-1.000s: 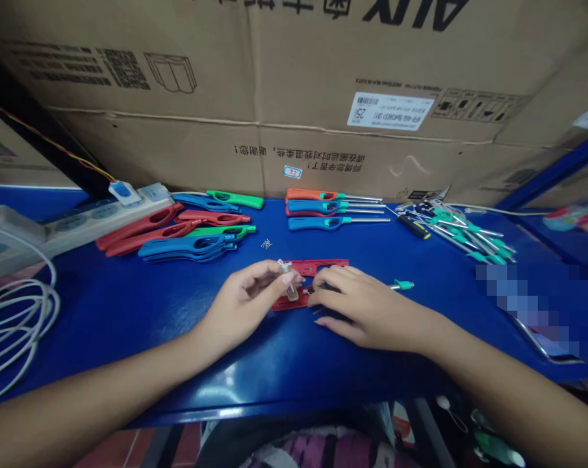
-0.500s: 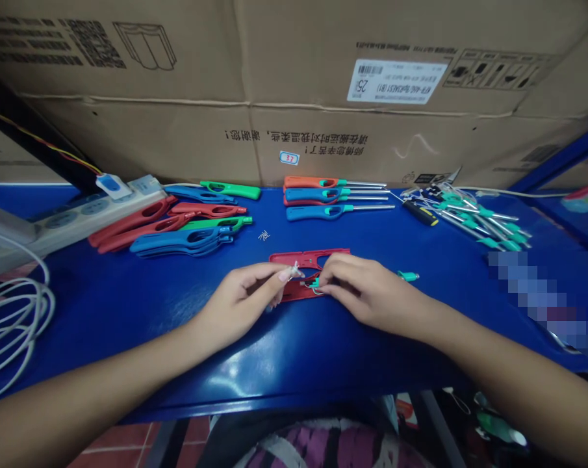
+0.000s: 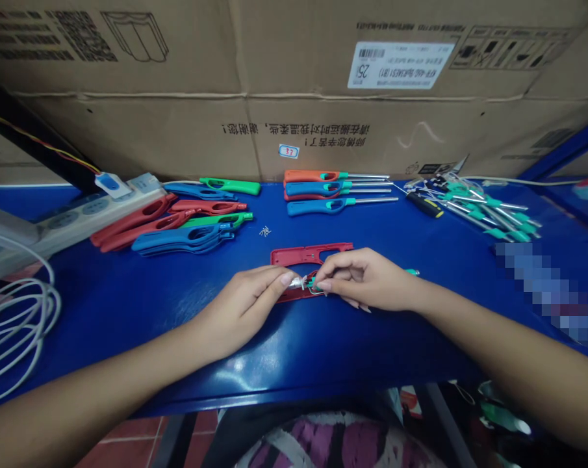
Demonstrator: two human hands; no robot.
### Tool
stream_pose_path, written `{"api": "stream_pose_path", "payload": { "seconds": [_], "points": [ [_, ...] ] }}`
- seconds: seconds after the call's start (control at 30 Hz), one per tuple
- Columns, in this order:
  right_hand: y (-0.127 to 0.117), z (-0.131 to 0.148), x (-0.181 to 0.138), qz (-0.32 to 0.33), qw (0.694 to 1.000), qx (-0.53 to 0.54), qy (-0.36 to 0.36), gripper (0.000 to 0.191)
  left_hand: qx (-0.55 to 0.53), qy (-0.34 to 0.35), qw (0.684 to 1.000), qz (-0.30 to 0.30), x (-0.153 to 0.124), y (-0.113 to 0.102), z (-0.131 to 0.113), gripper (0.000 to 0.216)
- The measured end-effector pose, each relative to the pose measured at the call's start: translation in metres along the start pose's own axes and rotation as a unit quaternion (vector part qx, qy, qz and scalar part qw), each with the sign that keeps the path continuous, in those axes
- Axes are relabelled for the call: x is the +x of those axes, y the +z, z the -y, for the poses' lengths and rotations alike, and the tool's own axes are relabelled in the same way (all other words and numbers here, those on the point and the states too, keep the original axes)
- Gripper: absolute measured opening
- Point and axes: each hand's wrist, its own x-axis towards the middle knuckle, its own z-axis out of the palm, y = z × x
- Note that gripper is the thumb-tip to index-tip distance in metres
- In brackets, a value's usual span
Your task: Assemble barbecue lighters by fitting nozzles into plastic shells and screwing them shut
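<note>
1. The left hand (image 3: 245,302) reaches in from the left, its thumb and fingers grasping a small clear part (image 3: 296,284) with a whitish end that points toward the right hand (image 3: 369,276).
2. The right hand's thumb and forefinger come close together at a teal piece (image 3: 315,284) just beside that clear part — whether they grip it or merely press on it, I cannot tell.
3. Under both hands lies the lower red shell half (image 3: 298,294), partly covered by them; the clear part is held over its left portion, and thin wire shows near the teal piece.
4. The upper red shell half (image 3: 294,255) lies just beyond, inner side up, its handle opening at the right end.
5. A teal tip (image 3: 412,272) shows past the right hand's wrist.
6. Beyond the shell halves, a few tiny screws (image 3: 264,231) lie loose on the blue worktop (image 3: 235,370).
7. Farther left sit coloured handles (image 3: 181,239) in red, green and blue; at the back, lighters with metal rods (image 3: 313,207) lie side by side.
8. To the right, a black-and-yellow screwdriver (image 3: 424,204) rests beside a heap of teal-and-metal rod assemblies (image 3: 493,211).
</note>
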Motion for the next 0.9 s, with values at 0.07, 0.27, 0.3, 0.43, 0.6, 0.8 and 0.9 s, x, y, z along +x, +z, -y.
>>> {"api": "stream_pose_path", "payload": {
  "seconds": [0.07, 0.27, 0.3, 0.43, 0.6, 0.8, 0.9],
  "points": [
    [0.0008, -0.0008, 0.0005, -0.002, 1.0, 0.002, -0.003, 0.028, 0.016, -0.003, 1.0, 0.009, -0.0002, 0.0006, -0.0013, 0.038],
    [0.0023, -0.0005, 0.0008, 0.001, 1.0, 0.006, -0.007, 0.022, 0.006, -0.031, 0.999, 0.029, -0.003, 0.0012, -0.0016, 0.025],
    [0.0024, 0.0001, 0.0007, 0.0, 1.0, 0.006, -0.008, 0.021, 0.003, -0.037, 0.999, 0.032, -0.0037, 0.0013, -0.001, 0.025],
    [0.0033, 0.0016, 0.0006, 0.0, 1.0, -0.004, -0.013, 0.019, 0.003, -0.023, 0.999, 0.031, -0.0044, 0.0025, 0.0026, 0.021],
    [0.0034, -0.0002, 0.0004, -0.004, 1.0, 0.0, -0.027, 0.018, 0.001, 0.008, 1.0, 0.017, -0.0022, 0.0033, 0.0046, 0.017],
    [0.0025, -0.0015, 0.0005, -0.006, 1.0, -0.001, -0.024, 0.018, 0.004, 0.017, 1.0, 0.025, -0.0024, 0.0032, 0.0031, 0.02],
    [0.0027, -0.0018, 0.0008, -0.009, 1.0, 0.001, -0.027, 0.019, 0.003, 0.019, 0.999, 0.026, -0.0035, 0.0028, 0.0032, 0.019]
  ]
}}
